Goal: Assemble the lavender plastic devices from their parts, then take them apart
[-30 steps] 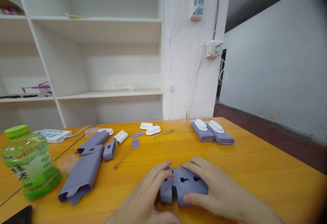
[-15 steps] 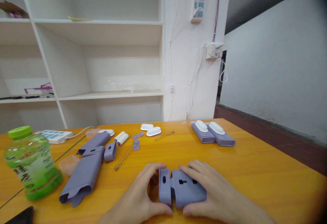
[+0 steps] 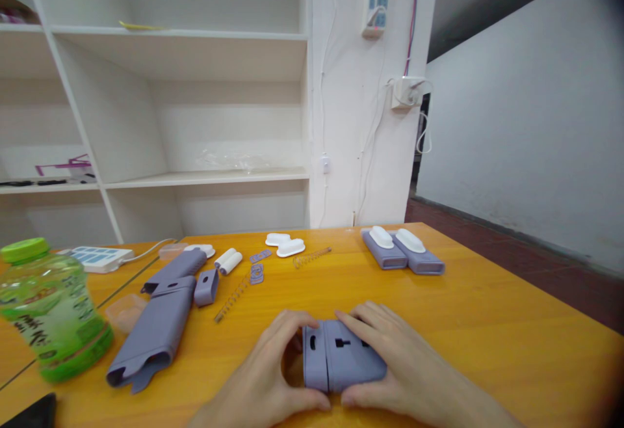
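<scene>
My left hand [image 3: 275, 373] grips a short purple plastic end cap [image 3: 316, 363] that has one dark oval slot. My right hand [image 3: 387, 360] is wrapped round a larger purple plastic housing [image 3: 351, 353] with dark cutouts on its top face. Cap and housing meet end to end at the front of the table, with a thin seam between them. Fingers of the right hand cover the housing's far end. To the left lie a long purple housing [image 3: 158, 324] and a separate small purple cap [image 3: 206, 287]. A coil spring [image 3: 233, 298] rests beside that cap.
A green-capped bottle [image 3: 51, 314] stands at the left, near a power strip [image 3: 100, 259]. White rollers [image 3: 228, 261], flat purple pieces [image 3: 257, 273], white oval parts [image 3: 290, 248] and another spring [image 3: 312, 257] lie mid-table. Two purple housings [image 3: 423, 265] with white ovals sit at back right.
The gap between the end cap and the housing has closed; the two parts now touch. Both hands have come slightly closer together. The whole view has shifted a little.
</scene>
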A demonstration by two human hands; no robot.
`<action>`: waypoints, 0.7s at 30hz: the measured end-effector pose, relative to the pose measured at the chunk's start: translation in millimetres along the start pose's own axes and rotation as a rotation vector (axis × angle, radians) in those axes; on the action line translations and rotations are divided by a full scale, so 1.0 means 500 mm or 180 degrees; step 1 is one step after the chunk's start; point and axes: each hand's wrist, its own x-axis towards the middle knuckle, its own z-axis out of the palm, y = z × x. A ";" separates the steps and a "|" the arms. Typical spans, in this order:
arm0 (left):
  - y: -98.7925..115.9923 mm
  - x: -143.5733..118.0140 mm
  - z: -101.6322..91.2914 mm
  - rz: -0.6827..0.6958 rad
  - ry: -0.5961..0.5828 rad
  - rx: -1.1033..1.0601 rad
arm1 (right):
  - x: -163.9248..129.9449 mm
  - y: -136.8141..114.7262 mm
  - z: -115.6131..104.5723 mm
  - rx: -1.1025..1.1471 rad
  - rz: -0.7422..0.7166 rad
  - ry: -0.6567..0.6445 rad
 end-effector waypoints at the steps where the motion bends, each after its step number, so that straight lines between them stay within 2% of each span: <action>1: 0.001 0.000 0.001 -0.0001 0.0009 -0.0003 | 0.000 -0.002 0.000 0.0007 0.0005 0.0001; 10: 0.001 0.003 0.007 0.0010 0.0086 0.0004 | 0.008 -0.012 0.008 0.0078 0.0016 0.0061; 16: 0.014 0.006 0.006 -0.0104 0.0069 0.0082 | 0.006 -0.006 -0.006 0.0226 0.0092 0.0047; 18: 0.020 0.007 0.002 -0.0220 0.0081 0.0210 | 0.007 0.003 -0.011 0.0223 0.0215 0.0148; 21: 0.025 0.004 -0.002 -0.0395 0.0144 0.0522 | 0.011 0.030 -0.009 0.0185 0.0531 0.0553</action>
